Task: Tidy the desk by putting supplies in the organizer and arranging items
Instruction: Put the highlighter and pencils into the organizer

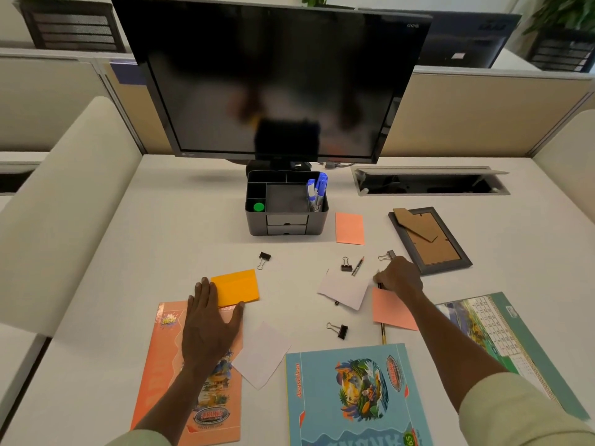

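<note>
A: what are the hands doing?

B: left hand (211,320) lies flat, fingers straight, on the orange notebook (180,375), fingertips touching the yellow sticky pad (238,287). Right hand (399,275) is curled, pinching a small dark thing I can't make out.

A: and the organizer (286,204)?

B: well beyond both hands on the counter (161,226): blue markers (317,191) upright at its right, green cap (258,207) front-left.

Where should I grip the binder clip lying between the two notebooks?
Take the binder clip by its black body, which points lower right, pinching its two flat sides from above. Its wire loops splay toward the upper left and lie low on the desk, so they would likely slip. Nothing crowds it.
</note>
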A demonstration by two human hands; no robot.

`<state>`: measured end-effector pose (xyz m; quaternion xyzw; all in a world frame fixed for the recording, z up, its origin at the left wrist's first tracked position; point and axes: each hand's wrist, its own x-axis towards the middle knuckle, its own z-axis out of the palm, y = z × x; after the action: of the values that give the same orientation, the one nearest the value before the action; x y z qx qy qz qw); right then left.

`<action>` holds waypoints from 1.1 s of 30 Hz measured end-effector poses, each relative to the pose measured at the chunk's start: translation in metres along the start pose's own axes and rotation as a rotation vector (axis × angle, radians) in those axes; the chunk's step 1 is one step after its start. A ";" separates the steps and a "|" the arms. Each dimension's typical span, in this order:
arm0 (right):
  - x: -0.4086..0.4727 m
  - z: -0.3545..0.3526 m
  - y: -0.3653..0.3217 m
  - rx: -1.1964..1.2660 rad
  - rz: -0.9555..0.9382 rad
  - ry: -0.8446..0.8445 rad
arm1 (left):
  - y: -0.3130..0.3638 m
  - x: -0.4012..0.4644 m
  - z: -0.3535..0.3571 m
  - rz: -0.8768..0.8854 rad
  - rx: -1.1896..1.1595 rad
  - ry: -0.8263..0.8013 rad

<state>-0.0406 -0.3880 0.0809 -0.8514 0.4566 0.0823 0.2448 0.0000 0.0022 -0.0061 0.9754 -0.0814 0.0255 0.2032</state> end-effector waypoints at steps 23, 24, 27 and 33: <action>-0.003 -0.009 -0.002 0.134 -0.057 0.043 | 0.000 0.000 -0.002 0.008 -0.012 0.003; -0.002 -0.011 -0.003 0.151 -0.060 0.063 | 0.001 -0.001 -0.002 0.009 -0.013 0.003; -0.003 -0.019 -0.007 0.157 -0.094 0.112 | 0.000 0.000 -0.002 0.008 -0.013 0.002; -0.001 -0.030 -0.014 0.141 -0.178 0.184 | 0.000 0.000 -0.002 0.007 -0.021 0.002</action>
<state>-0.0325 -0.3954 0.1126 -0.8731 0.4045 -0.0504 0.2673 -0.0001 0.0026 -0.0045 0.9729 -0.0849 0.0265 0.2134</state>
